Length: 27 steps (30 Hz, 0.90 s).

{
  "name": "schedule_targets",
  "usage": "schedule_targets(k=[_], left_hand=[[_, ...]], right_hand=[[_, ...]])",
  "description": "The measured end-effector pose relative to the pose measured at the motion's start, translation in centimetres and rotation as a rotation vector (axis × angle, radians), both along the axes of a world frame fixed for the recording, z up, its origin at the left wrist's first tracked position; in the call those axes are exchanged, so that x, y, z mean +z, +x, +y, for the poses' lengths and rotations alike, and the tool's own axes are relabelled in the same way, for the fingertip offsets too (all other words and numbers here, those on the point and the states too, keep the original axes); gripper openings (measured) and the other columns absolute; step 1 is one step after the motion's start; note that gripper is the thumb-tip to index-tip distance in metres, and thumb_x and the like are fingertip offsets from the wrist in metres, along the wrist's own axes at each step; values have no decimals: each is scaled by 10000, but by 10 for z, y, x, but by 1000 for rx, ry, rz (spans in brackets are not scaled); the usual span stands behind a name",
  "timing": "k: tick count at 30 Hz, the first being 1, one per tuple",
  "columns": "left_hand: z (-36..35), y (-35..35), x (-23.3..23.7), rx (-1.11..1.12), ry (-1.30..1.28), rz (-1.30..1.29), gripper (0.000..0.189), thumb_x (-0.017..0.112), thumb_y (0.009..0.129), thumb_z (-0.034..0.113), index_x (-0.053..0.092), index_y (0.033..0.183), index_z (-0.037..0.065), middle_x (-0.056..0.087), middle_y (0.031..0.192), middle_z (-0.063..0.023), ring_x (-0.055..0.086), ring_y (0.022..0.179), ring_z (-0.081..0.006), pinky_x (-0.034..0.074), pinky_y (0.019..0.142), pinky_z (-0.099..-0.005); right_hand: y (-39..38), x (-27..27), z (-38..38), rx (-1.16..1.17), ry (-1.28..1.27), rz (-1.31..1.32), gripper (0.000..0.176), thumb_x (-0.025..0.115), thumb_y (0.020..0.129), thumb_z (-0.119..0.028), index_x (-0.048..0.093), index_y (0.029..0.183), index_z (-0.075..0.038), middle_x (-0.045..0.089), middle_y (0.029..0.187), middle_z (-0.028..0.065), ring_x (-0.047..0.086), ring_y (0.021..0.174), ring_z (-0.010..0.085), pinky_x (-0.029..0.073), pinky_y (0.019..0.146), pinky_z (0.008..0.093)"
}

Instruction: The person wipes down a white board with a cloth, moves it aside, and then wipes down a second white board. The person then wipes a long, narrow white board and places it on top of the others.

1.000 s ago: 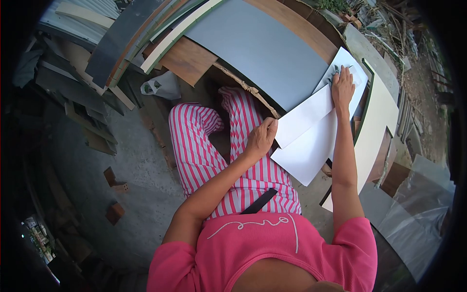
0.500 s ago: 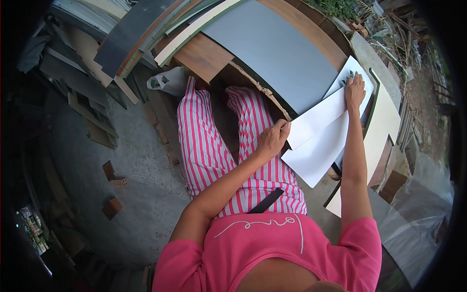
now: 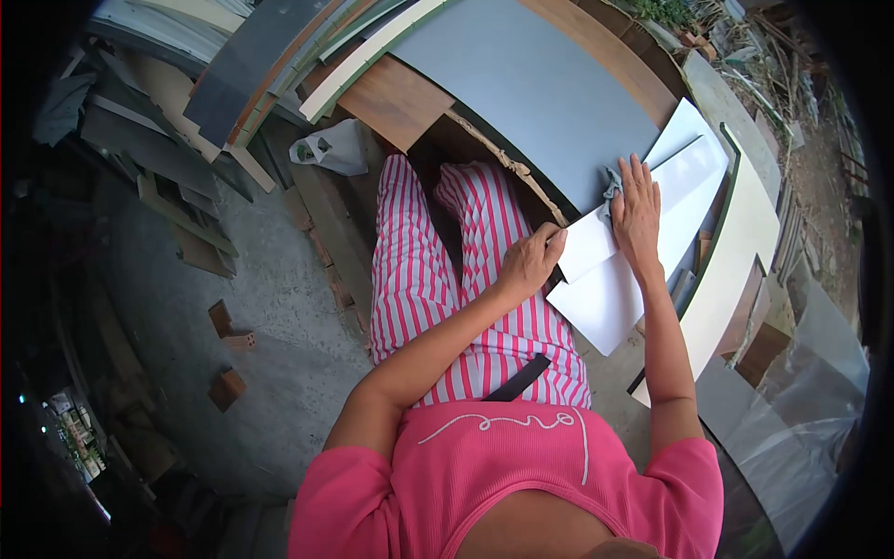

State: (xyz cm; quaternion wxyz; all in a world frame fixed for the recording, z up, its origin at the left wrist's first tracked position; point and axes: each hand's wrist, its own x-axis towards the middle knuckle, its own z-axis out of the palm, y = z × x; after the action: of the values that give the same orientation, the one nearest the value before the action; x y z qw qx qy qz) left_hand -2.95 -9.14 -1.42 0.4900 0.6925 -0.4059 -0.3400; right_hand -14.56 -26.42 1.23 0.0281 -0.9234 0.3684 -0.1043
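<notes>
1. Head view: the left hand [image 3: 534, 264] has its grip closed on the near left corner of a white strip [image 3: 589, 244], thumb on top.
2. Head view: the right hand [image 3: 636, 216] lies palm down over the strip, fingers extended and close together, with a crumpled cloth [image 3: 611, 182] at their left side. Whether its grip pinches the cloth, I cannot tell.
3. Head view: the strip lies slantwise across a wider white sheet [image 3: 607, 312], beside the grey board [image 3: 545, 98].
4. Head view: a pale bag [image 3: 337, 149] sits left of the person's striped knees; bricks [image 3: 226, 389] lie on the floor [image 3: 289, 410].
</notes>
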Motion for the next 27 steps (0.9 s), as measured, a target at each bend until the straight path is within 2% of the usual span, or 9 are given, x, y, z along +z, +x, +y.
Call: schedule_targets(k=[3, 6, 8, 12, 16, 20, 23, 26, 27], left_hand=[[0, 0, 1, -63, 76, -11, 477, 325, 980, 429, 522, 975, -6, 577, 730, -225, 590, 720, -417, 446, 635, -452], [-2, 0, -2, -10, -41, -74, 417, 352, 988, 388, 526, 943, 12, 575, 637, -186, 598, 598, -362, 453, 549, -434], [-1, -1, -4, 10, -36, -63, 413, 353, 988, 383, 526, 941, 11, 564, 621, -179, 595, 579, -345, 448, 542, -428], [0, -1, -5, 30, -28, -43, 404, 356, 987, 379, 526, 942, 15, 562, 624, -177, 594, 582, -339, 450, 546, -423], [0, -2, -9, -5, -18, -8, 396, 360, 986, 376, 524, 940, 18, 574, 672, -184, 600, 626, -349, 457, 580, -426], [-3, -1, -8, -14, -36, -31, 393, 360, 986, 371, 523, 936, 17, 573, 674, -185, 600, 629, -351, 459, 586, -429], [-3, 0, -8, -25, -32, -29, 387, 364, 985, 366, 524, 934, 17, 574, 675, -186, 599, 627, -353, 460, 584, -428], [-2, 0, -5, -28, -18, -16, 384, 369, 985, 362, 525, 930, 16, 573, 673, -185, 597, 620, -349, 461, 577, -422], [-2, 1, -3, -37, 3, -6, 383, 371, 985, 360, 526, 927, 15, 572, 670, -183, 596, 615, -346, 460, 572, -419]], right_hand=[[-14, -18, -101, -245, -89, -62, 476, 369, 929, -276, 400, 1378, -123, 334, 1455, 128, 277, 1359, 318, 200, 1103, 488], [-43, -36, -206, -577, -66, -69, 505, 358, 917, -317, 398, 1374, -106, 351, 1444, 143, 308, 1327, 381, 250, 1046, 567], [-48, -27, -227, -661, 23, -41, 516, 369, 915, -327, 391, 1375, -96, 356, 1438, 153, 311, 1324, 386, 260, 1041, 564], [-40, -39, -190, -492, -80, -61, 502, 379, 929, -298, 374, 1377, -73, 348, 1436, 169, 308, 1323, 387, 259, 1034, 578], [-15, -16, -34, -204, -40, -69, 469, 384, 942, -190, 351, 1396, -80, 310, 1460, 152, 238, 1374, 324, 171, 1112, 484], [-1, 4, 60, 38, 53, -6, 584, 516, 835, -125, 359, 1396, -94, 301, 1472, 112, 236, 1382, 288, 155, 1124, 477], [5, 1, 25, -10, 11, -12, 518, 463, 881, -180, 379, 1388, -116, 320, 1464, 112, 248, 1376, 293, 164, 1120, 475], [-2, -17, -85, -242, -83, -49, 469, 378, 929, -259, 393, 1382, -136, 329, 1459, 119, 267, 1364, 312, 196, 1103, 496], [-12, -28, -137, -351, -122, -6, 483, 367, 929, -292, 387, 1384, -131, 340, 1454, 122, 275, 1358, 332, 221, 1078, 541]])
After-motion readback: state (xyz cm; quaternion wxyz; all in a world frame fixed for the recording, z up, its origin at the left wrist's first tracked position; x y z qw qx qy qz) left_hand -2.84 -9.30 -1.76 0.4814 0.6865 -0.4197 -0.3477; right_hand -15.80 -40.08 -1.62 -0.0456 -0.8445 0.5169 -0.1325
